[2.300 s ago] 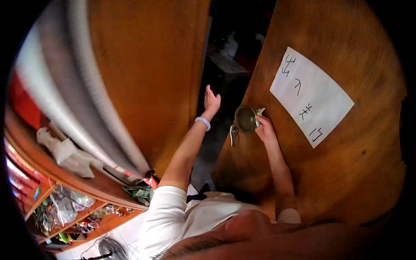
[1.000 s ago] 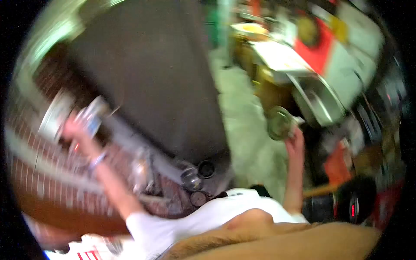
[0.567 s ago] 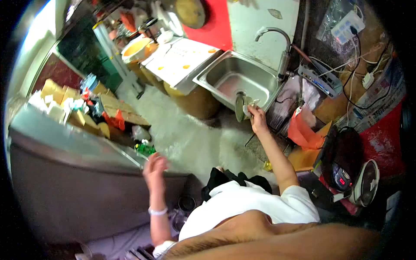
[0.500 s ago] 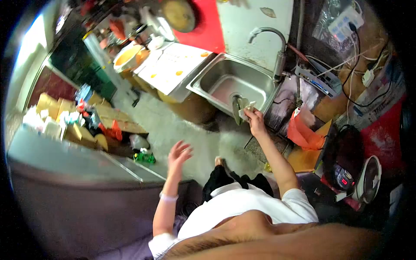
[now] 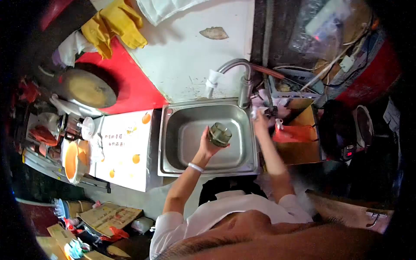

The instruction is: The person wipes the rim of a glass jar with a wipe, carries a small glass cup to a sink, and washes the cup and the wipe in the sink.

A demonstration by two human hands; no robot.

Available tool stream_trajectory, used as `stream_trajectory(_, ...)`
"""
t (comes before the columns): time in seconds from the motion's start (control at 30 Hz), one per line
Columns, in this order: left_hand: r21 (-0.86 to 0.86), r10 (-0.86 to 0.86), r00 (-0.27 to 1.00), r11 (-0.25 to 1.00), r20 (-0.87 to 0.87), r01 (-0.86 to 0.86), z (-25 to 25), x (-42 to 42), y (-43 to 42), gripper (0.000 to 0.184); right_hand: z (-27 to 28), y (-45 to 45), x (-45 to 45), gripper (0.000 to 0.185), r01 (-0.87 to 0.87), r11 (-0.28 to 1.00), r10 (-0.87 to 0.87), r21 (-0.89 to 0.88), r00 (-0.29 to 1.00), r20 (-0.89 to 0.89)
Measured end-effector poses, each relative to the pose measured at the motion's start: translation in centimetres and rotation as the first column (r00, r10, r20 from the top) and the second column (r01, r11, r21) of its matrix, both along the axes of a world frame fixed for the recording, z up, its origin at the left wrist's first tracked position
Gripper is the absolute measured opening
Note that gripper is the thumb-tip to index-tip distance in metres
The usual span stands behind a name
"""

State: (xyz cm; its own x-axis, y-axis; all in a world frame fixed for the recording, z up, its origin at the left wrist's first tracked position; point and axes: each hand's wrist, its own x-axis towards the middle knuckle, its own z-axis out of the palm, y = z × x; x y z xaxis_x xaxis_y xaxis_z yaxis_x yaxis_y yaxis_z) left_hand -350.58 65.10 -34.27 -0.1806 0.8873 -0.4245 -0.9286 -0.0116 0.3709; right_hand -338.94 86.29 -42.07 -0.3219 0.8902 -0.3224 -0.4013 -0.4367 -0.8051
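My left hand (image 5: 209, 146) grips a greenish glass bowl (image 5: 219, 134) over the steel sink (image 5: 186, 167). The bowl is tilted, and some of its rim and inside show. At the sink's right edge, my right hand (image 5: 261, 123) is closed on a crumpled white tissue (image 5: 256, 113), close to the dark pipe fitting (image 5: 271, 112). Behind the basin stands the curved tap (image 5: 245, 89), with a white piece on its spout.
Left of the sink is a white board (image 5: 125, 151) with orange prints. A pan (image 5: 89, 89) and yellow gloves (image 5: 115, 26) hang behind it. An orange bag (image 5: 297, 133) lies right of the sink. Cardboard (image 5: 108, 219) lies at the lower left.
The view has moved up to the sink. The glass bowl has passed from my right hand to my left, which was empty. My right hand has moved to the sink's right edge, keeping the tissue.
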Motion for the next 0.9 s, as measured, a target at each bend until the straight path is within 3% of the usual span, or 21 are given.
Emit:
stream_trajectory(0.03, 0.054, -0.007, 1.000, 0.999, 0.009, 0.007, -1.0, -1.8, 0.9, 0.069, -1.7, 2.6, -0.3, 0.030, 0.083, 0.996, -0.082, -0.020, 0.995, 0.053)
stream_trajectory(0.07, 0.029, -0.013, 1.000, 1.000, 0.016, 0.012, -1.4, -3.5, 1.7, 0.069, -0.8, 3.7, 0.2, 0.028, 0.042, 0.999, -0.041, -0.014, 0.996, 0.076)
stream_trajectory(0.13, 0.002, -0.065, 0.993, 0.998, 0.103, 0.065, -2.2, -6.1, 3.2, 0.071, -2.2, 6.3, 0.0, 0.032, -0.015, 0.951, -0.039, 0.307, 0.985, 0.171)
stream_trajectory(0.2, -0.044, -0.081, 0.994, 0.995, 0.079, 0.085, -1.7, -7.6, 4.6, 0.071, -3.5, 8.2, -1.6, 0.026, 0.103, 0.954, -0.190, 0.283, 0.936, 0.298)
stream_trajectory(0.33, -0.134, -0.143, 0.988, 0.980, 0.054, 0.150, -2.6, -8.9, 6.0, 0.068, 0.9, 7.1, -2.7, 0.028, 0.095, 0.930, -0.195, 0.354, 0.946, 0.257)
stream_trajectory(0.37, -0.266, -0.118, 0.993, 0.956, 0.029, 0.121, -1.4, -8.3, 6.2, 0.065, 2.5, 7.0, -3.0, 0.029, 0.038, 0.922, -0.150, 0.385, 0.952, 0.266)
stream_trajectory(0.47, -0.282, -0.165, 0.985, 0.944, 0.051, 0.173, -4.1, -8.5, 6.8, 0.065, 2.3, 7.6, -2.9, 0.029, -0.054, 0.884, -0.134, 0.464, 0.923, 0.361)
stream_trajectory(0.53, -0.297, -0.190, 0.982, 0.936, 0.019, 0.187, -5.6, -8.4, 6.7, 0.066, 3.1, 4.7, -2.2, 0.024, -0.211, 0.813, -0.214, 0.543, 0.760, 0.614)
stream_trajectory(0.57, -0.310, -0.207, 0.978, 0.931, -0.019, 0.191, -5.9, -8.5, 6.6, 0.066, 4.6, 1.9, -2.0, 0.020, -0.238, 0.817, -0.177, 0.525, 0.762, 0.622)
stream_trajectory(0.6, -0.312, -0.210, 0.978, 0.930, -0.018, 0.194, -6.0, -8.5, 6.8, 0.066, 2.1, 0.1, -2.1, 0.016, -0.255, 0.743, -0.254, 0.619, 0.748, 0.613)
stream_trajectory(0.63, -0.395, -0.213, 0.972, 0.905, -0.098, 0.158, -6.0, -8.4, 6.8, 0.069, 1.8, -1.9, -2.4, 0.020, -0.335, 0.638, -0.201, 0.693, 0.797, 0.570)
stream_trajectory(0.67, -0.474, -0.225, 0.959, 0.872, -0.174, 0.118, -6.1, -8.2, 6.8, 0.072, 5.9, -5.3, -3.8, 0.024, -0.357, 0.729, -0.072, 0.583, 0.808, 0.585)
stream_trajectory(0.7, -0.479, -0.230, 0.959, 0.869, -0.168, 0.124, -5.8, -8.1, 6.8, 0.072, 2.4, -6.5, -5.2, 0.031, -0.362, 0.680, -0.054, 0.638, 0.842, 0.536)
stream_trajectory(0.73, -0.489, -0.256, 0.954, 0.859, -0.159, 0.150, -5.4, -8.2, 6.9, 0.077, 6.4, -8.3, -6.1, 0.029, -0.508, 0.610, 0.031, 0.609, 0.782, 0.622)
stream_trajectory(0.77, -0.499, -0.278, 0.949, 0.850, -0.150, 0.171, -5.1, -8.2, 6.8, 0.081, 5.7, -8.6, -7.1, 0.026, -0.585, 0.271, -0.100, 0.764, 0.773, 0.627)
stream_trajectory(0.8, -0.500, -0.272, 0.951, 0.850, -0.147, 0.165, -5.0, -8.1, 6.5, 0.081, 5.4, -8.7, -8.1, 0.018, -0.539, 0.096, -0.122, 0.837, 0.828, 0.548)
stream_trajectory(0.87, -0.493, -0.233, 0.964, 0.858, -0.129, 0.141, -4.9, -8.1, 5.8, 0.085, 4.8, -7.6, -10.3, 0.013, -0.598, 0.033, -0.161, 0.801, 0.787, 0.595)
stream_trajectory(0.9, -0.494, -0.227, 0.965, 0.859, -0.131, 0.135, -5.2, -8.2, 5.7, 0.085, 4.7, -6.8, -11.4, 0.012, -0.645, 0.080, -0.133, 0.760, 0.749, 0.649)
